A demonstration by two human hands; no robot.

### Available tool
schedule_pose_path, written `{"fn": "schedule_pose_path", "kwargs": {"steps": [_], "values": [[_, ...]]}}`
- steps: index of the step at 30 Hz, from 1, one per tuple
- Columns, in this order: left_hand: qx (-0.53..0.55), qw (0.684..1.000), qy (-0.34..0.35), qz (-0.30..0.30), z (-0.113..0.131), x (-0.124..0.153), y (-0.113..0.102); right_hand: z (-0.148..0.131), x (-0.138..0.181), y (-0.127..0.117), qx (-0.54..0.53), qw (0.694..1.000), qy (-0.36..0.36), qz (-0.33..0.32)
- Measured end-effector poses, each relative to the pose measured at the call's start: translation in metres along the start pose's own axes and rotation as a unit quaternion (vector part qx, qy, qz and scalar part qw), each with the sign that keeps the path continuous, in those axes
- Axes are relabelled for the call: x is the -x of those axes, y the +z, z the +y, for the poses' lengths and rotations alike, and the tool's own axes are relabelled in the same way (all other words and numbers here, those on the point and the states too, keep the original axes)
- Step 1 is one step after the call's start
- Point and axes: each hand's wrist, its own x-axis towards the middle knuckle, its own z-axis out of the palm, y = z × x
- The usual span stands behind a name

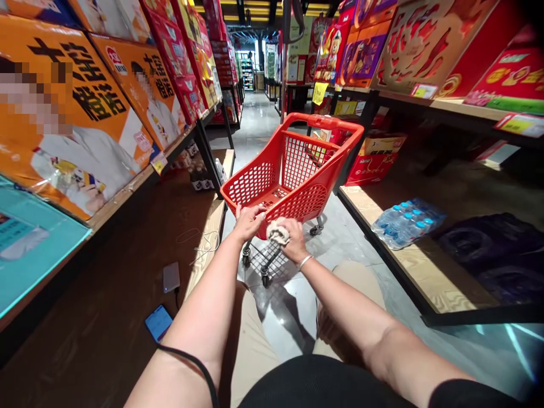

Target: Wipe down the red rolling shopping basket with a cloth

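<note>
A red plastic shopping cart (308, 192) stands in the aisle before my knees, its basket holding nothing that I can see. My left hand (249, 222) grips the near rim of the basket, fingers curled over the edge. Bunched in my right hand (294, 241) is a whitish, soiled cloth (278, 232). The cloth is pressed against the outside of the basket's near end, just right of my left hand. A pale band circles my right wrist. Below the basket, the cart's lower wire rack and dark casters show.
Orange drink cartons (63, 113) fill the left shelf. Beneath it lie a phone (158, 323) and a grey power bank (171, 276) with a cable. On the right, a shrink-wrapped pack of bottles (406, 222) sits on the low wooden platform (425, 272). Gift boxes line the shelf above.
</note>
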Motion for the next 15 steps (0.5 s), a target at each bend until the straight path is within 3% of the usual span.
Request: {"fn": "schedule_pose_path", "kwargs": {"steps": [3, 6, 10, 15], "values": [[0.005, 1.0, 0.003, -0.001, -0.003, 0.0, 0.003, -0.005, -0.056, -0.055, 0.041, 0.991, -0.05, 0.116], [0.012, 1.0, 0.002, 0.001, -0.003, 0.0, 0.005, 0.001, -0.114, -0.098, 0.123, 0.981, -0.034, 0.145], [0.021, 1.0, -0.005, 0.01, -0.001, 0.001, 0.007, -0.004, -0.147, -0.106, 0.253, 0.964, 0.072, -0.033], [0.085, 0.994, -0.003, 0.069, -0.002, 0.003, 0.014, -0.074, -0.142, -0.072, 0.284, 0.917, -0.036, -0.276]]}}
